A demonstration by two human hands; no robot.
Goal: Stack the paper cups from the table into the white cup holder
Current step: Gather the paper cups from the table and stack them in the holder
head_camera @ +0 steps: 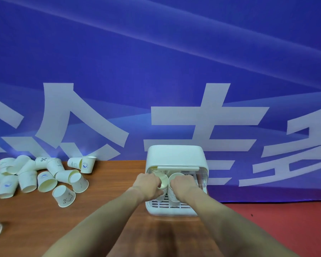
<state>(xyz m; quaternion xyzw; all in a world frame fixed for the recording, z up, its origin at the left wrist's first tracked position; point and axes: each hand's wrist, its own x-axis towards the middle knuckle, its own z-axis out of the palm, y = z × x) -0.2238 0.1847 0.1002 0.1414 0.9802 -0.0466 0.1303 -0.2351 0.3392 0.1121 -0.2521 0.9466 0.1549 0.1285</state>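
Both my hands, left point(150, 184) and right point(183, 184), each grip a nested cup stack point(171, 190) inside the white cup holder point(175, 156) at 12 o'clock. Next, I'd seat them; loose paper cups point(44, 180) wait at 10 o'clock on the table point(109, 191).

Blue banner point(156, 52) with large white characters fills the back wall. Wood-grain worktop point(109, 182) below; red floor point(285, 229) at right.

One white cup holder point(176, 158) stands on the wooden table point(109, 191), with two stacks of paper cups point(171, 190) inside it. Left of the holder lie roughly sixteen loose cups point(44, 180); overlap blurs the exact number.
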